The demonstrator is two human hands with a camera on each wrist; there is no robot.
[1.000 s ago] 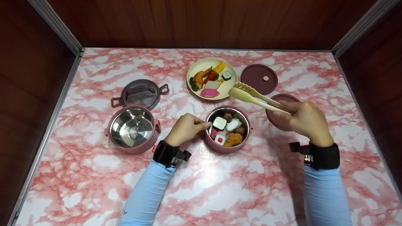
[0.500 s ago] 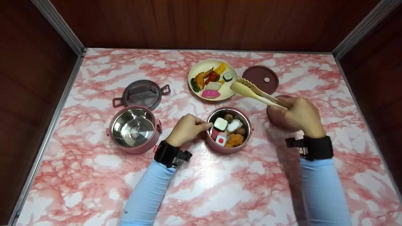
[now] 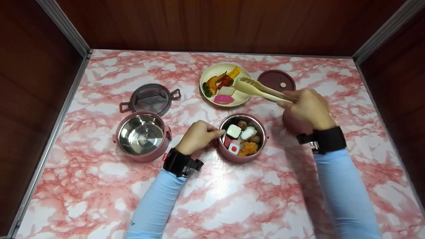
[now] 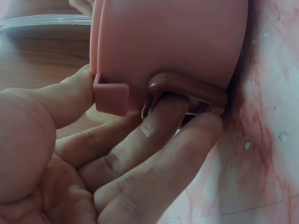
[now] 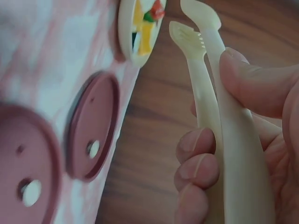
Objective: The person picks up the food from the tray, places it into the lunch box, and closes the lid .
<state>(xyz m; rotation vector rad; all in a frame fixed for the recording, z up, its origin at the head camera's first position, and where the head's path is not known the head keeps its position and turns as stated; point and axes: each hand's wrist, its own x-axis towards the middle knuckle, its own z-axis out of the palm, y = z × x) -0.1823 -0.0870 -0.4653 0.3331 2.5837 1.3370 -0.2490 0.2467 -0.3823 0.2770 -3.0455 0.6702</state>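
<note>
My right hand point(image 3: 307, 108) grips cream tongs point(image 5: 210, 93); their two tips stand apart over the right side of a cream plate point(image 3: 207, 71), with nothing between them. On the plate lie a pink piece point(image 3: 223, 99), broccoli point(image 3: 207, 90) and red and yellow pieces; the tongs hide part of it. My left hand point(image 3: 197, 137) holds a pink lunch pot point(image 3: 240, 158), thumb at the rim and a finger hooked through its brown side handle point(image 4: 187, 88). Inside the pot are sushi pieces point(image 3: 234, 131), meatballs point(image 3: 242, 124) and orange food point(image 3: 249, 149).
A second pink pot point(image 3: 146, 155) with a bare steel inside stands at left. Behind it lies a lid point(image 3: 151, 99) with a see-through top and two side loops. Two dark red round lids point(image 5: 96, 126) lie on the right, one partly beneath my right forearm's reach. Wooden walls enclose the table.
My right hand has moved forward and left with the tongs, bringing their tips from beside the plate to over its right side. The left hand stays on the pot.
</note>
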